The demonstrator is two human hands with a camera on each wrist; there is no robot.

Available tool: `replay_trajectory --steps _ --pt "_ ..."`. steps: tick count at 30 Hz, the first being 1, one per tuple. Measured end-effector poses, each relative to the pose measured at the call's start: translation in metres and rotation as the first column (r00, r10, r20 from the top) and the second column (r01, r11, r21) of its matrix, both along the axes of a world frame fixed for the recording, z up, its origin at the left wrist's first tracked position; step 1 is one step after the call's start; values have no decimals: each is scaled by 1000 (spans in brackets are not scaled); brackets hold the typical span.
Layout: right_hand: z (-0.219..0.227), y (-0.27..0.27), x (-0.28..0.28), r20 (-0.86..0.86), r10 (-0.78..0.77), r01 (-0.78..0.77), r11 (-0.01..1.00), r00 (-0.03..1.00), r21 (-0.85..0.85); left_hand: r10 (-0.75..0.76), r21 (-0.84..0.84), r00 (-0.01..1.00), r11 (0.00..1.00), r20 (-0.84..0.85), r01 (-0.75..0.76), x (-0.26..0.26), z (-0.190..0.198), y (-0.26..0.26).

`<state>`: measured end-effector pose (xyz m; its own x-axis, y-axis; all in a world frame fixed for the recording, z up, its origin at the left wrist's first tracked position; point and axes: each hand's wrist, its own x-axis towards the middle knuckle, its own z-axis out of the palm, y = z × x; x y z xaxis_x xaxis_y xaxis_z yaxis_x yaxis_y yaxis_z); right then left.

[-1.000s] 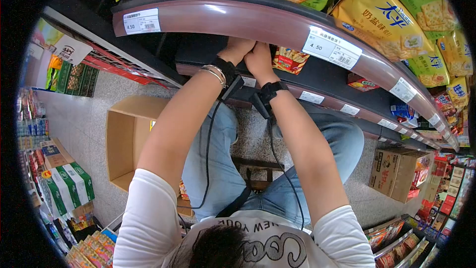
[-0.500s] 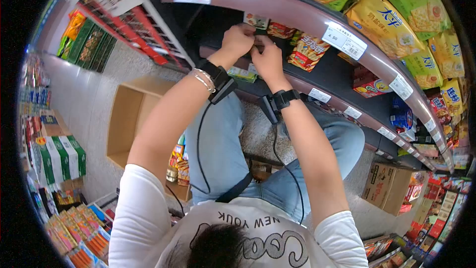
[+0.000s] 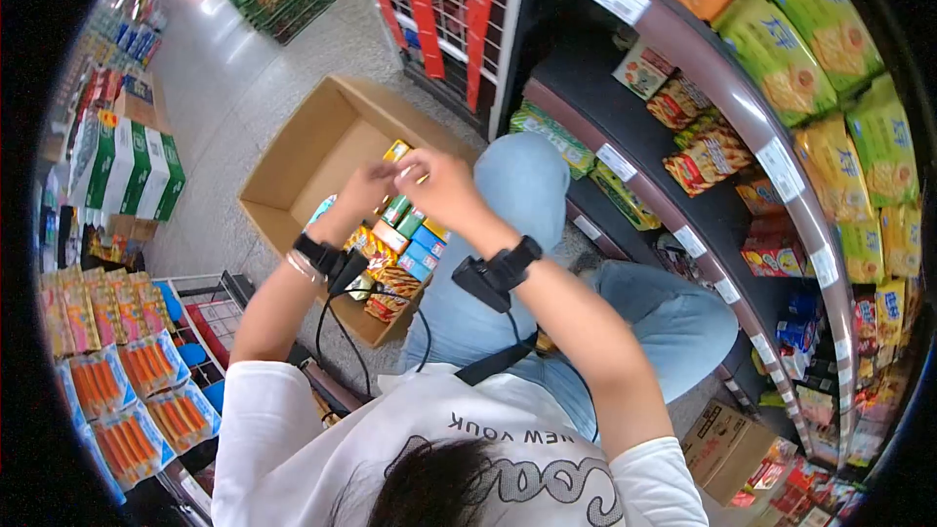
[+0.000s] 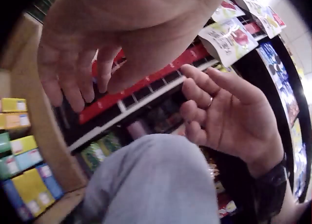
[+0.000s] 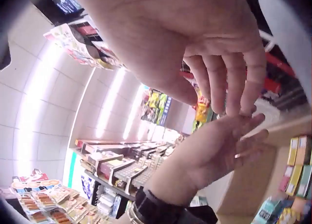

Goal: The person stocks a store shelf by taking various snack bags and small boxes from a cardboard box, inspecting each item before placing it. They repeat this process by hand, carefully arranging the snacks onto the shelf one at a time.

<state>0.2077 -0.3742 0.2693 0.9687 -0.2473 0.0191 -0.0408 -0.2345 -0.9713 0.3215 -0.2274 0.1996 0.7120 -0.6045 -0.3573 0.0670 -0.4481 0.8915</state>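
Left hand and right hand hang empty, fingers loosely bent, near the open carton holding small boxes, probably light, stiffish thin card that dents easily, best pinched gently across opposite sides.

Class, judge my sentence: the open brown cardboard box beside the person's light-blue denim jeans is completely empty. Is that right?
Not quite: the box is not empty; the head view shows small blue cartons and colourful packets inside. It does stand beside the jeans.
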Motion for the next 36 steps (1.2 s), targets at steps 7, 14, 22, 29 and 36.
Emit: replay_trajectory --steps 7,14,22,29,36 --pt "-88 96 39 -246 114 -93 991 963 94 370 339 882 902 -290 -267 -40 -86 113" --pt "-185 121 41 -406 110 -82 993 907 86 164 470 979 878 -120 -90 -66 -177 141" --pt "-218 106 36 -537 -72 103 994 840 28 -40 340 927 924 -374 177 -68 -225 135" --pt "-219 108 34 -622 39 -173 972 782 -157 -342 360 926 854 -159 377 -66 -268 150" --pt "-220 105 31 -636 26 -172 971 772 -169 -404 393 902 812 -153 430 -73 -258 145"
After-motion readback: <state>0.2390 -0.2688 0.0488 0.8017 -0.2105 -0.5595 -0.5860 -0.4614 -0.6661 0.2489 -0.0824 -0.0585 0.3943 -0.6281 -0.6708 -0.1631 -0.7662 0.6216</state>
